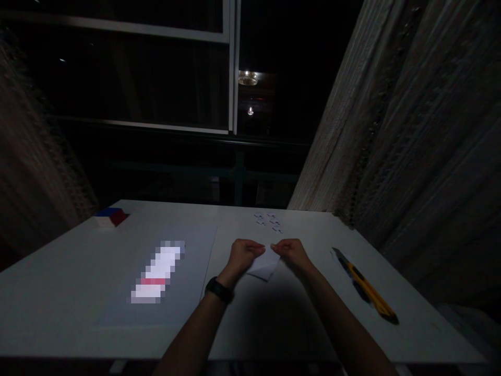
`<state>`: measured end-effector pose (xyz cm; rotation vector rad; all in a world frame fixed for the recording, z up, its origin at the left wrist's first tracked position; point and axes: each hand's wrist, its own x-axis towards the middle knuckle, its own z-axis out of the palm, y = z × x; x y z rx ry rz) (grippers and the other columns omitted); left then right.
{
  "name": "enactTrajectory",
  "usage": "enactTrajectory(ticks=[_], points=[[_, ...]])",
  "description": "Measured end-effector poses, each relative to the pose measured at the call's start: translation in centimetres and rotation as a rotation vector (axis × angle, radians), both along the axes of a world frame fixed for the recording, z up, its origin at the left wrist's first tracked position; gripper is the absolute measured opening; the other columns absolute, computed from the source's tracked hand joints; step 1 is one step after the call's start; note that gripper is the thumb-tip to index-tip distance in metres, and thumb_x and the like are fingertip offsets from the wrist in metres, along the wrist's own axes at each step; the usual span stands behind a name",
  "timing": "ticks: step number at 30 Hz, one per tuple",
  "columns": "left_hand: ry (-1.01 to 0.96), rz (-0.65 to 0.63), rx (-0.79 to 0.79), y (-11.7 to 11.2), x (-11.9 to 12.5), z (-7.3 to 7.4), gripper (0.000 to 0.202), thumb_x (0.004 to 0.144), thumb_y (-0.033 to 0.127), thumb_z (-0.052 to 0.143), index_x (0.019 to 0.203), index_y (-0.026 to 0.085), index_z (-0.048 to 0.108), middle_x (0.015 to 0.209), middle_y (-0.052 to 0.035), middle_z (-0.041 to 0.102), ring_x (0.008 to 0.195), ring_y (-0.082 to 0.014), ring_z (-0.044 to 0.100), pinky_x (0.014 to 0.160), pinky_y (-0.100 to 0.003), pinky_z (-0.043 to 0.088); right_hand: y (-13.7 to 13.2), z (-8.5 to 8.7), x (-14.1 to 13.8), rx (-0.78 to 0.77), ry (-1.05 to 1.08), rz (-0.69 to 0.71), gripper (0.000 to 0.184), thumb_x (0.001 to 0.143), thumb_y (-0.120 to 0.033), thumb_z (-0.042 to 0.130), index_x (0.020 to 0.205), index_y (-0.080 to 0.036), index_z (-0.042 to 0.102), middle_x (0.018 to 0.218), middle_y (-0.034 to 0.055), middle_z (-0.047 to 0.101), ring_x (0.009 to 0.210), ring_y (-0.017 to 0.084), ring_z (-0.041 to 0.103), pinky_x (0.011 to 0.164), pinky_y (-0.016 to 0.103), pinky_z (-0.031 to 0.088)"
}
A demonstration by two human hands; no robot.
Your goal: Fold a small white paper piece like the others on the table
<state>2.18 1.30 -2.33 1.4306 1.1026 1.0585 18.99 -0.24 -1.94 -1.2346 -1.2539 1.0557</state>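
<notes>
Just above the white table, my left hand (245, 255) and my right hand (291, 253) pinch the far edge of a small piece of white paper (266, 265), one on each side. The near part of the paper hangs toward me and ends in a corner. A dark watch (219, 290) is on my left wrist. Beyond my hands lie several small paper pieces (270, 223) with dark marks, set out in rows. Off to the right of my right arm is a yellow and black utility knife (366, 287).
A large pale sheet (191, 277) lies on the table (58, 282) at left, with a blurred-out bright patch (158, 271) on it. A blue, white and red cube (111, 216) sits at the far left. Curtains (332, 130) flank the dark window (233, 78) behind the table.
</notes>
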Motion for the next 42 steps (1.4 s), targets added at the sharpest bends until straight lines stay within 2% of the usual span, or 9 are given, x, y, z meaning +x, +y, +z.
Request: enactTrajectory(ticks=[6, 9, 13, 16, 22, 29, 34, 37, 42], points=[[0.004, -0.030, 0.018, -0.1, 0.0, 0.0, 0.029, 0.058, 0.033, 0.069, 0.077, 0.011, 0.069, 0.072, -0.0096, 0.068, 0.063, -0.0165, 0.060, 0.055, -0.024, 0.044, -0.1, -0.2, -0.3, -0.014, 0.027, -0.059, 0.031, 0.045, -0.040, 0.075, 0.046, -0.014, 0.058, 0.042, -0.0010, 0.055, 0.040, 0.010, 0.043, 0.043, 0.024, 0.031], [0.019, -0.050, 0.035, -0.3, -0.1, 0.3, 0.033, 0.055, 0.034, 0.071, 0.079, 0.011, 0.069, 0.073, -0.0088, 0.068, 0.062, -0.0156, 0.059, 0.053, -0.023, 0.042, -0.3, 0.1, -0.4, -0.012, 0.006, -0.036, 0.029, 0.047, -0.039, 0.074, 0.048, -0.014, 0.059, 0.043, -0.0011, 0.055, 0.040, 0.010, 0.043, 0.043, 0.024, 0.031], [0.027, -0.015, -0.021, -0.6, -0.1, 0.7, 0.031, 0.051, 0.032, 0.074, 0.071, 0.009, 0.069, 0.059, -0.0049, 0.064, 0.050, -0.0113, 0.053, 0.046, -0.022, 0.037, -0.6, 0.6, -0.4, 0.003, -0.039, 0.033, 0.030, 0.050, -0.041, 0.073, 0.050, -0.014, 0.062, 0.044, -0.0009, 0.056, 0.042, 0.010, 0.045, 0.044, 0.023, 0.032], [-0.026, 0.000, -0.086, -0.7, 0.0, 0.8, 0.029, 0.050, 0.030, 0.075, 0.068, 0.008, 0.068, 0.055, -0.0033, 0.062, 0.046, -0.0098, 0.050, 0.044, -0.021, 0.035, -0.5, 0.7, -0.3, 0.012, -0.053, 0.037, 0.031, 0.053, -0.043, 0.071, 0.050, -0.013, 0.061, 0.044, -0.0006, 0.056, 0.042, 0.010, 0.045, 0.045, 0.023, 0.033], [-0.171, -0.050, -0.185, -0.6, -0.1, 0.7, 0.032, 0.049, 0.029, 0.077, 0.071, 0.008, 0.067, 0.061, -0.0064, 0.065, 0.051, -0.0132, 0.056, 0.047, -0.023, 0.040, -0.3, 0.6, -0.2, 0.050, -0.075, -0.017, 0.038, 0.053, -0.048, 0.069, 0.044, -0.014, 0.055, 0.040, -0.0012, 0.053, 0.040, 0.010, 0.045, 0.043, 0.023, 0.033], [-0.241, -0.138, -0.154, -0.4, -0.5, 0.8, 0.032, 0.058, 0.033, 0.071, 0.076, 0.007, 0.069, 0.064, -0.0079, 0.065, 0.053, -0.0128, 0.054, 0.051, -0.023, 0.039, -0.4, 1.1, -0.2, 0.082, -0.073, -0.008, 0.037, 0.060, -0.049, 0.064, 0.048, -0.015, 0.057, 0.042, -0.0024, 0.051, 0.043, 0.010, 0.046, 0.046, 0.023, 0.034], [-0.259, -0.127, -0.106, 0.1, -0.6, 0.3, 0.034, 0.061, 0.036, 0.067, 0.079, 0.006, 0.069, 0.069, -0.0094, 0.066, 0.057, -0.0139, 0.055, 0.053, -0.024, 0.039, -0.4, 0.8, -0.1, 0.089, 0.029, 0.033, 0.029, 0.057, -0.040, 0.069, 0.069, -0.014, 0.064, 0.054, -0.0002, 0.060, 0.050, 0.013, 0.053, 0.051, 0.024, 0.039], [-0.290, -0.119, -0.106, 0.2, -0.6, 0.2, 0.035, 0.060, 0.035, 0.068, 0.082, 0.007, 0.069, 0.073, -0.0105, 0.067, 0.060, -0.0148, 0.056, 0.056, -0.025, 0.040, -0.4, 0.7, 0.0, 0.105, 0.016, 0.046, 0.034, 0.055, -0.034, 0.071, 0.082, -0.015, 0.064, 0.049, -0.0040, 0.055, 0.046, 0.011, 0.049, 0.048, 0.023, 0.036], [-0.319, -0.142, -0.128, -0.3, -0.4, 0.8, 0.039, 0.057, 0.035, 0.071, 0.084, 0.007, 0.068, 0.076, -0.0119, 0.067, 0.063, -0.0164, 0.058, 0.059, -0.026, 0.042, -0.3, 0.5, 0.0, 0.150, -0.016, 0.043, 0.029, 0.058, -0.030, 0.069, 0.083, -0.015, 0.065, 0.044, -0.0058, 0.051, 0.042, 0.009, 0.045, 0.044, 0.021, 0.034]])
